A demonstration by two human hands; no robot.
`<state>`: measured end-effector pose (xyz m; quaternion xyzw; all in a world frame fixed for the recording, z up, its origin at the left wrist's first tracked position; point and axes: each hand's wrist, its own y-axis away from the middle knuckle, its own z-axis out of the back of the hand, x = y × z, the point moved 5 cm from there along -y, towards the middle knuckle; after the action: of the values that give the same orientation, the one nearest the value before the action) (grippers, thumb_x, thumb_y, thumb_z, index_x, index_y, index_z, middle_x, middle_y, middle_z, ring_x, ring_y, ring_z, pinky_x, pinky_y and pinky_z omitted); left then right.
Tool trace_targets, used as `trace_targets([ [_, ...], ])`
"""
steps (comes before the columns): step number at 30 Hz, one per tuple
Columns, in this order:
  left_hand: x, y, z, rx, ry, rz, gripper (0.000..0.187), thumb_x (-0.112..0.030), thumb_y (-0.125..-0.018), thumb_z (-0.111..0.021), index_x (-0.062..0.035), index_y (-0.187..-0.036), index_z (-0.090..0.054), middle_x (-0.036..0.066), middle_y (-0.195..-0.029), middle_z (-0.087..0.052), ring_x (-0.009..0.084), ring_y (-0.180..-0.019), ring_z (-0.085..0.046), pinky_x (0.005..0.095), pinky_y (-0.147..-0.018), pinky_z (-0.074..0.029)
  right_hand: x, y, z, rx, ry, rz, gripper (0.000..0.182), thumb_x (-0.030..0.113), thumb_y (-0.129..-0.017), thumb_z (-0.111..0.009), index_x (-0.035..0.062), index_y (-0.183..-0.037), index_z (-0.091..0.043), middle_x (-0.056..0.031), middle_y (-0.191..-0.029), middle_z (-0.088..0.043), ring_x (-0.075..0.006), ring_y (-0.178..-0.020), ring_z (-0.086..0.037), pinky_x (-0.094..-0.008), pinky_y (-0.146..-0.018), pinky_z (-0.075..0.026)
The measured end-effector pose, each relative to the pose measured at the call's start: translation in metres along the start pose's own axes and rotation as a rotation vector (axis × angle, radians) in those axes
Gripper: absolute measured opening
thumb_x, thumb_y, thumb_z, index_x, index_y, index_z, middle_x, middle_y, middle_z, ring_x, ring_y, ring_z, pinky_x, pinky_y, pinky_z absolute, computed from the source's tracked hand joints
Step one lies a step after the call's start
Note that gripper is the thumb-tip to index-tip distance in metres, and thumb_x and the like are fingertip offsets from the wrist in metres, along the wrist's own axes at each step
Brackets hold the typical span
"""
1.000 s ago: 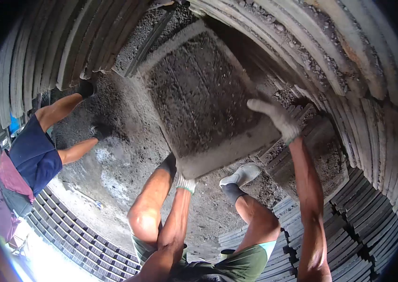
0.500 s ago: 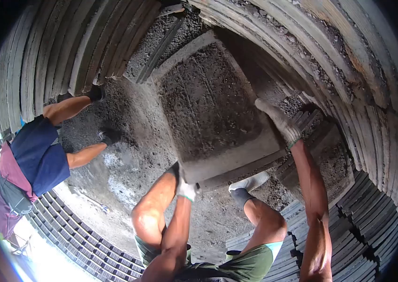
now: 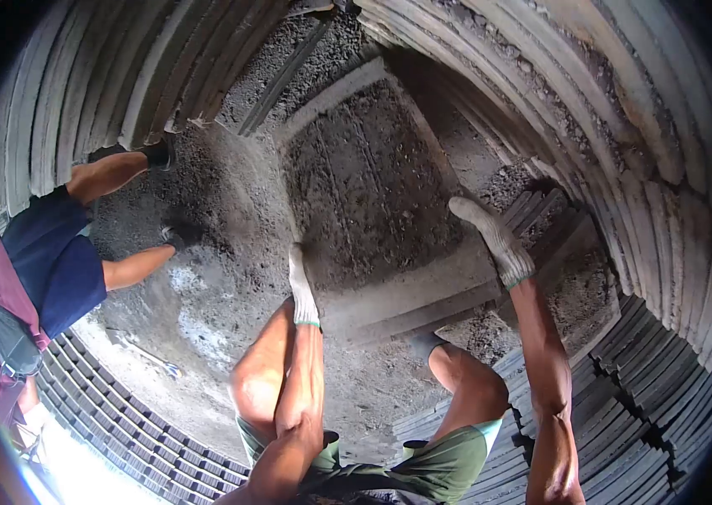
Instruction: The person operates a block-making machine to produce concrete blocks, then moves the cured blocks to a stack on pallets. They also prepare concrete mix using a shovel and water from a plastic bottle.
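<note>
A large rectangular grey slab (image 3: 373, 189), its top coated with dark gritty dirt, lies in front of me between my hands. My left hand (image 3: 300, 282), in a white knit glove, is closed against the slab's left edge close to the near corner. On the opposite side my right hand (image 3: 497, 242), gloved the same way, is closed on the right edge, its tip over the slab's rim. The undersides of both hands are hidden. Another flat layer (image 3: 423, 320) shows beneath the slab's near edge.
Tall rows of upright grey slabs (image 3: 120, 93) curve around the far left, with more (image 3: 625, 101) at the right. Gritty rubble covers the floor (image 3: 238, 210). A person in dark blue shorts (image 3: 53, 261) stands at the left. Stacked thin pieces (image 3: 625, 396) lie at the lower right.
My left hand has moved from the slab's near left corner forward along its left edge. The slab's near edge has come down. My right hand stays at the right edge.
</note>
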<state>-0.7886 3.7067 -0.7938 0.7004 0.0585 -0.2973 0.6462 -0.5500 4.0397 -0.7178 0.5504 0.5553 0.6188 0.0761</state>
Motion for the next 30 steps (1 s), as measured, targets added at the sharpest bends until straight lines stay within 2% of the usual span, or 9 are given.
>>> trace_targets([
  [5,0.023,-0.065,0.023,0.176,0.071,-0.076,0.084,-0.065,-0.099,-0.046,-0.0009,-0.153,-0.039,0.012,-0.155,-0.043,0.0275,-0.141,-0.042,0.036,-0.118,-0.031,-0.002,0.004,-0.029,-0.046,0.038,-0.033,0.071,0.043,-0.093,-0.071,-0.002,-0.144,-0.051,-0.0127,-0.14,-0.058,-0.0202,-0.133,-0.049,-0.0347,-0.114,-0.035],
  [7,-0.023,-0.066,-0.008,0.084,0.074,0.076,0.07,-0.05,-0.104,-0.048,-0.0013,-0.153,-0.04,0.013,-0.151,-0.049,0.0253,-0.134,-0.051,0.0377,-0.112,-0.042,0.001,-0.006,-0.043,-0.058,0.122,-0.001,0.072,0.042,-0.092,-0.071,-0.0033,-0.144,-0.05,-0.0136,-0.139,-0.058,-0.0201,-0.132,-0.05,-0.0349,-0.113,-0.036],
  [14,-0.041,0.0,-0.019,0.066,0.152,0.158,0.06,-0.043,-0.104,-0.05,-0.0014,-0.147,-0.047,0.012,-0.138,-0.057,0.022,-0.122,-0.057,0.035,-0.103,-0.047,0.028,0.032,-0.072,-0.181,0.174,0.039,0.073,0.033,-0.091,-0.077,-0.0068,-0.145,-0.048,-0.0162,-0.132,-0.063,-0.021,-0.123,-0.057,-0.0322,-0.105,-0.045],
  [16,-0.04,0.026,-0.01,0.078,0.183,0.178,0.057,-0.04,-0.104,-0.051,-0.0014,-0.145,-0.049,0.011,-0.135,-0.06,0.0211,-0.118,-0.059,0.0342,-0.101,-0.049,0.046,0.068,-0.089,-0.218,0.051,0.006,0.075,0.033,-0.089,-0.078,-0.0076,-0.144,-0.047,-0.0168,-0.131,-0.064,-0.0217,-0.123,-0.058,-0.0322,-0.106,-0.045],
  [20,-0.06,0.11,0.005,0.099,0.205,0.22,0.051,-0.036,-0.104,-0.052,-0.0015,-0.142,-0.053,0.011,-0.127,-0.064,0.0192,-0.111,-0.062,0.0327,-0.096,-0.052,0.073,0.164,-0.106,-0.309,0.293,-0.098,0.081,0.035,-0.086,-0.081,-0.006,-0.146,-0.046,-0.0159,-0.14,-0.059,-0.0211,-0.125,-0.057,-0.0328,-0.109,-0.042],
  [23,-0.11,0.194,0.017,0.129,0.14,0.197,0.047,-0.033,-0.104,-0.053,-0.0015,-0.139,-0.056,0.01,-0.122,-0.068,0.0178,-0.106,-0.065,0.0315,-0.093,-0.054,0.121,0.256,-0.143,-0.369,0.223,-0.156,0.07,0.024,-0.087,-0.073,-0.0047,-0.146,-0.048,-0.0131,-0.137,-0.061,-0.0179,-0.126,-0.054,-0.031,-0.109,-0.039],
  [25,-0.124,0.239,0.052,0.181,-0.028,0.102,0.04,-0.027,-0.106,-0.054,0.0,-0.135,-0.06,0.005,-0.116,-0.069,0.0086,-0.102,-0.062,0.0249,-0.093,-0.051,0.153,0.325,-0.165,-0.421,0.204,-0.146,0.067,0.016,-0.086,-0.066,-0.0056,-0.146,-0.048,-0.0115,-0.136,-0.061,-0.017,-0.126,-0.054,-0.0297,-0.109,-0.038],
  [27,-0.083,0.256,0.096,0.118,-0.463,0.03,0.035,-0.021,-0.104,-0.055,0.0009,-0.13,-0.065,0.006,-0.12,-0.069,0.0129,-0.109,-0.062,0.0277,-0.101,-0.049,0.187,0.396,-0.186,-0.477,0.209,-0.128,0.066,0.012,-0.084,-0.062,-0.0065,-0.145,-0.049,-0.0101,-0.135,-0.061,-0.0166,-0.124,-0.054,-0.0287,-0.109,-0.037],
  [30,-0.09,0.323,0.112,0.259,-0.356,-0.122,0.033,-0.017,-0.103,-0.056,0.0017,-0.129,-0.064,0.008,-0.123,-0.069,0.0167,-0.115,-0.063,0.031,-0.105,-0.048,0.225,0.513,-0.206,-0.53,0.217,-0.047,0.066,0.012,-0.081,-0.063,-0.0079,-0.143,-0.051,-0.0093,-0.133,-0.063,-0.0162,-0.122,-0.055,-0.0279,-0.107,-0.038],
])
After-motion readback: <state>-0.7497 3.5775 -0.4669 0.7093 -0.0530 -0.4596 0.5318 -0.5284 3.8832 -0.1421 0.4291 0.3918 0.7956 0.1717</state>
